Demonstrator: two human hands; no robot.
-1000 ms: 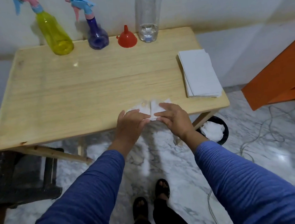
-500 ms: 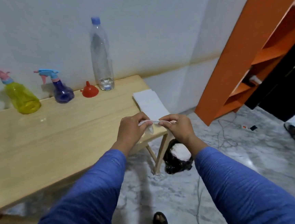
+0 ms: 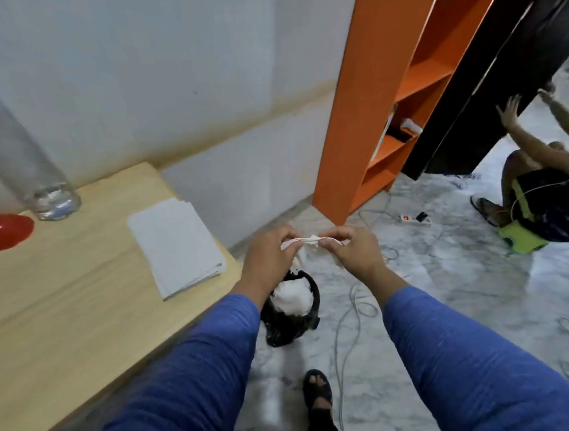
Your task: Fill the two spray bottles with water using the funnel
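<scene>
My left hand [image 3: 270, 258] and my right hand [image 3: 351, 248] both pinch a crumpled white tissue [image 3: 304, 241], held in the air past the table's right end, above a black bin [image 3: 291, 312]. A red funnel [image 3: 4, 231] rests mouth down at the far left of the wooden table [image 3: 60, 303]. Beside it stands a clear water bottle [image 3: 12, 153] with a little water at its bottom. Neither spray bottle is in view.
A stack of white tissues [image 3: 177, 243] lies near the table's right end. The black bin holds white tissues. Cables and a power strip [image 3: 414, 219] lie on the marble floor. An orange shelf [image 3: 398, 78] stands at the right, and another person [image 3: 545, 189] sits by it.
Both hands lifted the tissue off the table's front edge and carried it right, over the bin. My view swung right, so the spray bottles left the frame.
</scene>
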